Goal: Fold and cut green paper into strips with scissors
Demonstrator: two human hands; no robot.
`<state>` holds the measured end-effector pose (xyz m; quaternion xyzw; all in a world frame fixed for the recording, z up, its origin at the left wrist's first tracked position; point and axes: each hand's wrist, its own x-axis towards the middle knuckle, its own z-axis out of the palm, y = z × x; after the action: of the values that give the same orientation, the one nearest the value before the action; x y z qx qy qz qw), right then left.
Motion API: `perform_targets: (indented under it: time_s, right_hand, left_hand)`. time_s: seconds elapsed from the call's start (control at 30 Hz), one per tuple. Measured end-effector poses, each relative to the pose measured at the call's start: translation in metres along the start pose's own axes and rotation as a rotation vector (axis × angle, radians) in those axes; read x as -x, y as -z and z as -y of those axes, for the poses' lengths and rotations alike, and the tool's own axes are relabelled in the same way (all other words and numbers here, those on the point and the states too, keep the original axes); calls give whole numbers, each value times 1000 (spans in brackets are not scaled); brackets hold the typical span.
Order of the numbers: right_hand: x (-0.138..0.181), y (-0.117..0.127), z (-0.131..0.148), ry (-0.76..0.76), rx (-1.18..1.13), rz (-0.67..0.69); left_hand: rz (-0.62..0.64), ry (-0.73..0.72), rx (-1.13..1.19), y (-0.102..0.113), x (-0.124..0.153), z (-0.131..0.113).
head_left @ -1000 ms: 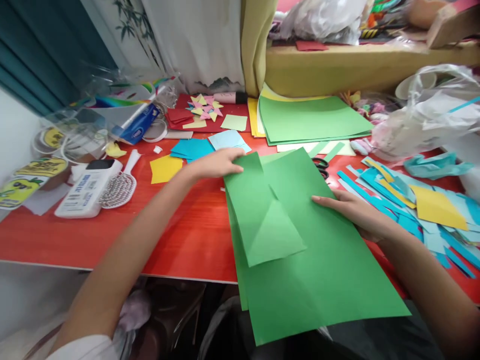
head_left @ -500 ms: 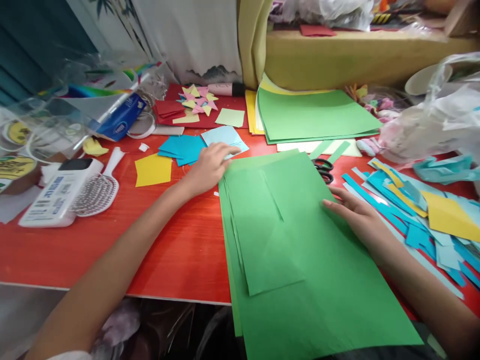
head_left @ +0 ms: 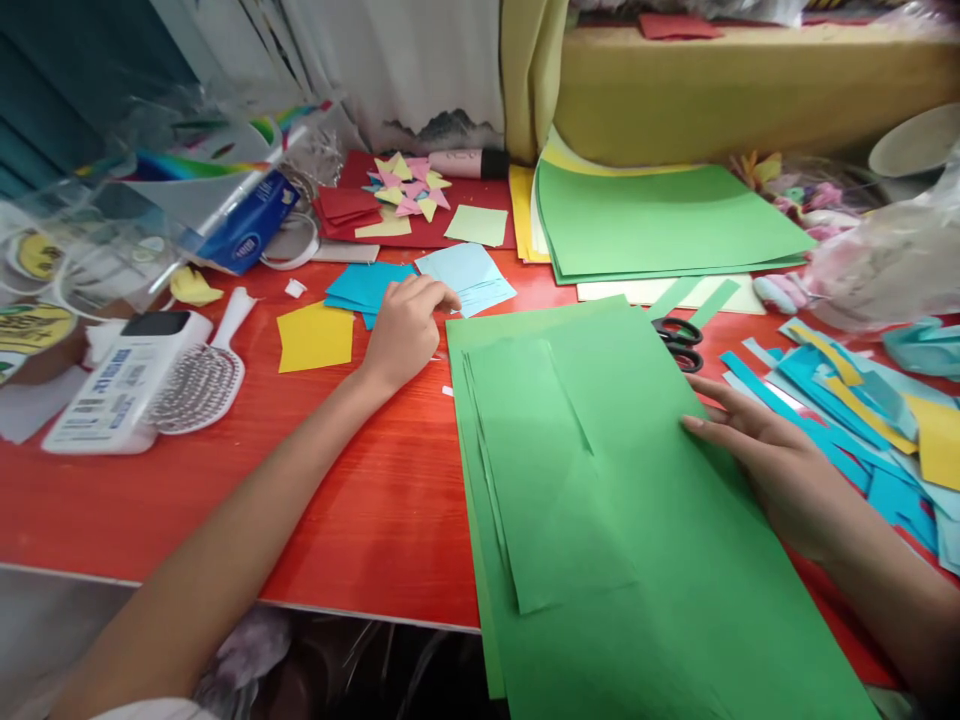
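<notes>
Touching green paper [head_left: 660, 500], right hand [head_left: 772, 465], grip unclear, left hand [head_left: 405, 335] released, bag [head_left: 892, 260], contents indistinct

Here we go, the view is riding on my own head, facing forward and tipped well down over the red table [head_left: 352, 520], with my left forearm [head_left: 247, 530] slanting up from the lower left corner! It's close in, so my left hand [head_left: 405, 335] sits just left of centre, my right hand [head_left: 772, 470] right of it, and the green sheet [head_left: 697, 580] spills off the bottom edge. Looking farther out, it catches the pale curtain [head_left: 435, 60] at top centre and the yellowish ledge [head_left: 675, 100] upper right.
</notes>
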<state>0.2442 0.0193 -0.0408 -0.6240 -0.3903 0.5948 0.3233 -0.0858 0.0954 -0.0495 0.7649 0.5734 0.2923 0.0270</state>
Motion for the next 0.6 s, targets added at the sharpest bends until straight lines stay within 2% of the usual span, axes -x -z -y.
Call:
perform_targets:
  time_s: [0.1, 0.23, 0.43, 0.6]
  right_hand:
    - [-2, 1, -4, 44, 29, -2]
    - [-2, 0, -2, 99, 73, -94]
    - [-5, 9, 13, -183, 14, -257]
    - [-9, 28, 18, -259, 66, -213]
  left_hand:
    - [14, 24, -1, 1, -1, 1]
    - [13, 24, 12, 1, -1, 2]
    - [21, 51, -83, 1, -1, 2]
    - [62, 42, -145, 3, 0, -1]
